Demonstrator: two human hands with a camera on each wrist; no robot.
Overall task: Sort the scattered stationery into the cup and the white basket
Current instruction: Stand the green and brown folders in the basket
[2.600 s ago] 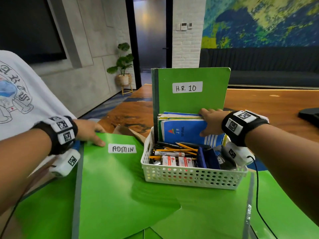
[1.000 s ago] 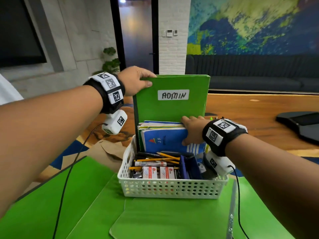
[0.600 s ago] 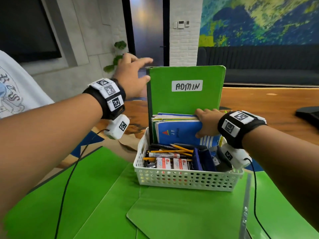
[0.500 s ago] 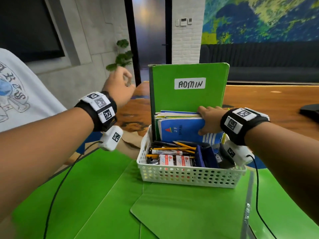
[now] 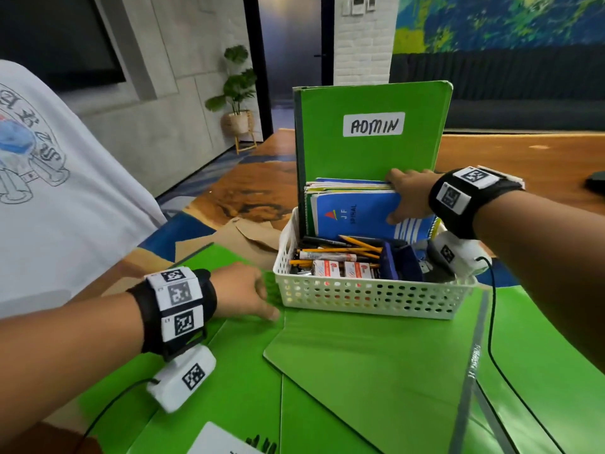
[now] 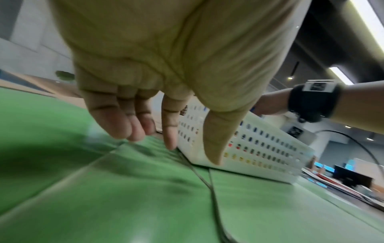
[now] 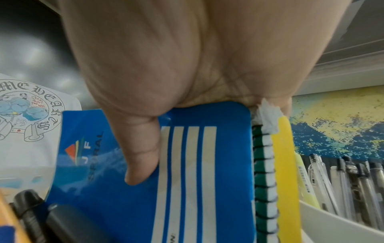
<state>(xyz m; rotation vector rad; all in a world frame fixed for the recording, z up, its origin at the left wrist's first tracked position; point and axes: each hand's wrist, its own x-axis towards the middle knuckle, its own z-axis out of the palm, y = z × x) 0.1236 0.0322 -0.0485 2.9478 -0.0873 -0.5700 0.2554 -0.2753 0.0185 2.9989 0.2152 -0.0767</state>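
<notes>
The white basket [image 5: 370, 299] stands on overlapping green folders [image 5: 360, 371]. A green folder labelled ADMIN [image 5: 370, 152] stands upright at its back, with blue spiral notebooks [image 5: 353, 214] in front of it. Pencils, markers and small boxes [image 5: 337, 257] lie in the basket's front part. My right hand [image 5: 406, 198] grips the notebook stack, thumb [image 7: 141, 148] on the blue cover [image 7: 197, 180]. My left hand [image 5: 248, 293] is low beside the basket's left corner [image 6: 259, 148], with its fingers [image 6: 129, 125] straight just above a green folder [image 6: 104, 189] and holding nothing. A white cup [image 7: 343, 230] of pens stands right of the notebooks.
A person in a white printed T-shirt [image 5: 49, 191] is close on the left. Brown paper [image 5: 242, 237] lies behind the folders. The wooden table [image 5: 523, 158] stretches away to the right, with a dark object [image 5: 595, 185] at its far edge. Wrist cables trail over the folders.
My left hand let go of the ADMIN folder, which now stands in the basket, and dropped to the folders at the basket's left. My right hand kept its hold on the notebooks.
</notes>
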